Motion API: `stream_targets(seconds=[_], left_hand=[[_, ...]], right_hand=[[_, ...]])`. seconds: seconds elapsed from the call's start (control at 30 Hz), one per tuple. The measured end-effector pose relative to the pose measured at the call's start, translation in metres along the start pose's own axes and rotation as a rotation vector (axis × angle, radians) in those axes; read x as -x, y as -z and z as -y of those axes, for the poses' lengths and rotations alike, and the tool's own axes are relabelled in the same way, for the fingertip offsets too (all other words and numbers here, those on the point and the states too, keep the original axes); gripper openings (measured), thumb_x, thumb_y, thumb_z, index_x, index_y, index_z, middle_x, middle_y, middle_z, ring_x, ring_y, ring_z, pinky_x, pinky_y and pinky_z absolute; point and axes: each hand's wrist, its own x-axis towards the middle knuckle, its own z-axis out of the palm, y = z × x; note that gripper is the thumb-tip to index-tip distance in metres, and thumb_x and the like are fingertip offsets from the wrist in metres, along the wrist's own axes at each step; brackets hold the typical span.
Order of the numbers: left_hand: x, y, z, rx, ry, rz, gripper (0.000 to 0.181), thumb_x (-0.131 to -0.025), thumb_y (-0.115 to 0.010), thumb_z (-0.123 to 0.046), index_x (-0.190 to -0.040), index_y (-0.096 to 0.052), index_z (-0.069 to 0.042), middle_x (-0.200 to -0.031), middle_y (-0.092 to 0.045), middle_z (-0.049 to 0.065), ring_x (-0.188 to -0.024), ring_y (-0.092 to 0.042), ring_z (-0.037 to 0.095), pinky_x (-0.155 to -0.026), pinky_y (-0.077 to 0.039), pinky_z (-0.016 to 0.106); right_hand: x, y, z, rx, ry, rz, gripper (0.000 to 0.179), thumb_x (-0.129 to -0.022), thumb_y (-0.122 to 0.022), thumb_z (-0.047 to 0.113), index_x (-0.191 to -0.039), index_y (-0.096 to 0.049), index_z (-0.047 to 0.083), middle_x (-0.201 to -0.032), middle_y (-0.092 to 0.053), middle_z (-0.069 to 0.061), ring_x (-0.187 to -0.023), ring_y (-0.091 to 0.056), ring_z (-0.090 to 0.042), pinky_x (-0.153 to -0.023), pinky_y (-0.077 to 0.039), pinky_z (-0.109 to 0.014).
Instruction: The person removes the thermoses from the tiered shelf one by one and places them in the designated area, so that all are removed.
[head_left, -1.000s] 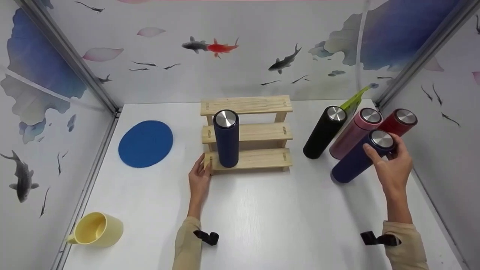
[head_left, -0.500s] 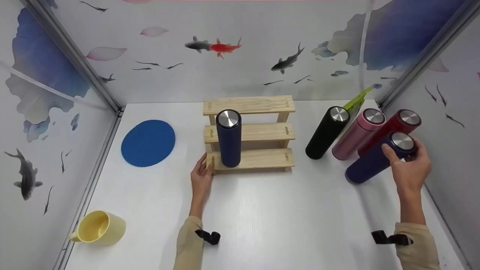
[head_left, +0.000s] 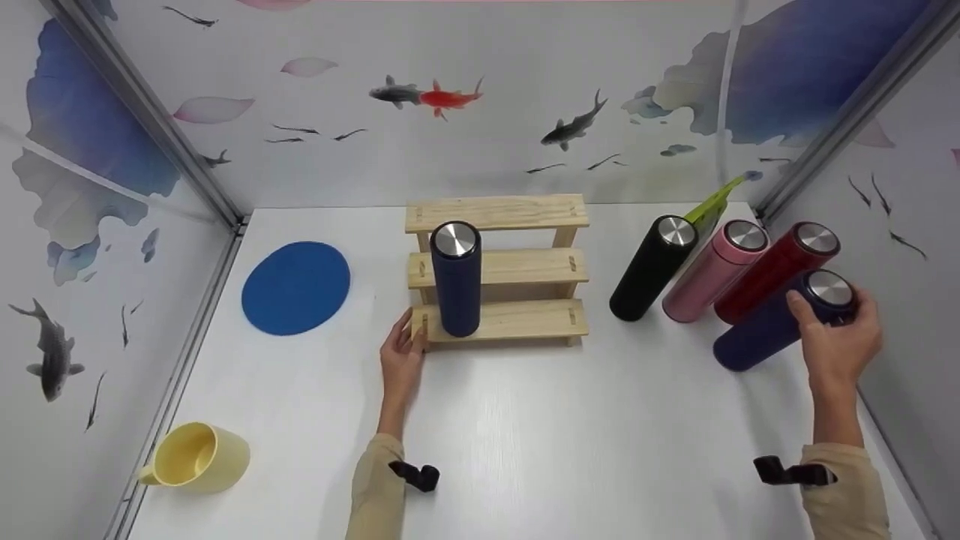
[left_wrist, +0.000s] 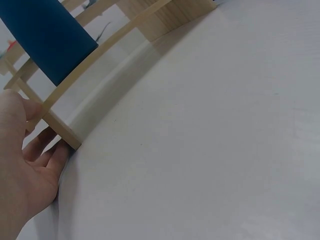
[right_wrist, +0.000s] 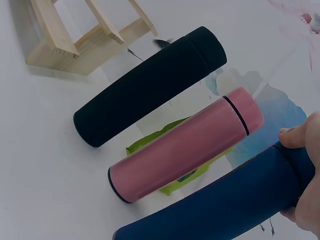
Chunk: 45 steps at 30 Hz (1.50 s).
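Note:
My right hand [head_left: 840,341] grips a dark blue thermos [head_left: 772,322] round its upper end, just below the steel-topped lid. The same thermos [right_wrist: 220,200] crosses the bottom of the right wrist view. Beside it, from left to right, stand a black thermos [head_left: 649,274], a pink thermos [head_left: 709,281] and a partly covered red thermos [head_left: 769,274]. At the left end of a three-step wooden rack [head_left: 536,319], my left hand [head_left: 401,360] holds the lowest step, thumb [left_wrist: 31,111] on top and fingers by the leg. Another blue thermos [head_left: 459,296] stands upright on that step.
A round blue mat [head_left: 296,287] lies to the left of the rack. Nearer the front left stands a yellow mug [head_left: 217,461]. Behind the black and pink thermoses a green packet [head_left: 712,202] leans up. Printed panels wall the white table [head_left: 555,435] on three sides.
My right hand has moved right with the blue thermos, bringing it in front of the red one and leaving the pink one uncovered. The left hand stays on the rack.

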Motion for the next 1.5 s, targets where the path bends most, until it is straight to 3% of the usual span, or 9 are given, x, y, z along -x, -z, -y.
stream_targets(seconds=[0.17,0.4,0.7,0.87,1.17,1.5], left_hand=[[-0.002,0.001,0.000,0.010,0.000,0.010,0.048,-0.101,-0.061,-0.007,-0.148,-0.052,-0.008,-0.144,-0.057,0.023,-0.128,-0.061,0.033,-0.083,-0.056,0.021],[-0.001,0.001,0.000,0.010,0.022,0.005,0.049,-0.100,-0.064,-0.013,-0.148,-0.053,-0.012,-0.143,-0.059,0.019,-0.131,-0.059,0.031,-0.087,-0.055,0.020],[-0.002,0.001,0.003,0.008,0.000,-0.005,0.049,-0.101,-0.063,-0.013,-0.148,-0.051,-0.009,-0.144,-0.057,0.022,-0.127,-0.062,0.033,-0.085,-0.056,0.021],[-0.002,0.001,0.004,0.021,0.015,-0.003,0.049,-0.101,-0.062,-0.011,-0.149,-0.051,-0.008,-0.144,-0.057,0.023,-0.125,-0.063,0.032,-0.083,-0.056,0.021],[-0.001,0.002,0.001,0.012,0.009,-0.005,0.049,-0.101,-0.061,-0.008,-0.148,-0.051,-0.007,-0.144,-0.057,0.024,-0.129,-0.060,0.034,-0.086,-0.055,0.018],[-0.001,0.001,0.003,0.018,0.021,0.002,0.049,-0.100,-0.064,-0.011,-0.148,-0.053,-0.011,-0.142,-0.059,0.020,-0.131,-0.059,0.031,-0.088,-0.055,0.019]], right_hand=[[-0.006,0.001,-0.003,-0.030,-0.002,-0.038,0.060,-0.085,-0.081,0.023,-0.140,-0.057,0.014,-0.125,-0.058,0.009,-0.118,-0.055,-0.006,-0.105,-0.042,-0.020],[-0.010,0.003,-0.006,-0.053,-0.008,-0.061,0.059,-0.086,-0.081,0.021,-0.139,-0.057,0.016,-0.122,-0.057,0.012,-0.116,-0.054,-0.002,-0.107,-0.042,-0.020],[-0.012,0.006,0.000,-0.008,-0.057,0.015,0.072,-0.087,-0.077,0.025,-0.150,-0.044,0.014,-0.145,-0.050,0.002,-0.136,-0.047,-0.012,-0.117,-0.035,-0.024],[-0.010,0.009,0.006,-0.011,-0.034,-0.004,0.073,-0.089,-0.075,0.025,-0.152,-0.042,0.012,-0.152,-0.048,-0.003,-0.138,-0.044,-0.011,-0.118,-0.032,-0.021],[0.002,0.015,0.053,-0.060,0.100,-0.111,0.067,-0.091,-0.074,0.019,-0.149,-0.044,0.010,-0.150,-0.051,-0.006,-0.138,-0.045,-0.011,-0.118,-0.029,-0.017],[0.030,0.009,0.096,-0.126,0.199,-0.076,0.059,-0.094,-0.071,0.014,-0.147,-0.047,0.006,-0.149,-0.052,-0.012,-0.140,-0.048,-0.014,-0.118,-0.032,-0.020]])
